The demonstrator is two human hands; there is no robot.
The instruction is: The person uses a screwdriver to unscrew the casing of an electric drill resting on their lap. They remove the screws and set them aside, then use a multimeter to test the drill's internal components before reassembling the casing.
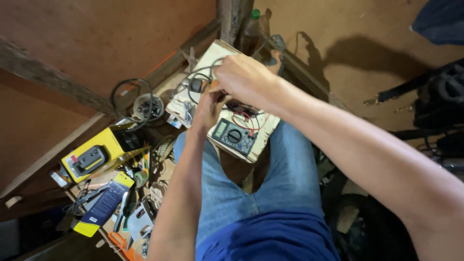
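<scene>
The person sits with knees in blue jeans [290, 179] drawn up, and a pale board [263, 133] rests across them, tilted away toward a wooden wall beam. On the board lie a grey multimeter [234, 136] with a round dial, its red leads [246, 118] looped just above it, and black wires [198, 79] curling over the far half.

The right hand [246, 79] reaches in from the right, over the middle of the board, fingers curled closed on something small that the hand itself hides; I cannot tell what it is. The left hand [209, 110] comes up from below, just under the right hand and touching it, fingers pinched shut around a small orange-tipped piece [212, 88]. Both hands meet above the multimeter, near the black wires.

To the left, on the floor, sit a yellow tool case [89, 157], a blue and yellow blister pack [104, 205], a coil of black cable [130, 96] around a small round tub [145, 106], and a scatter of hand tools [135, 212]. A dark bottle [251, 29] with a green cap stands behind the board.
</scene>
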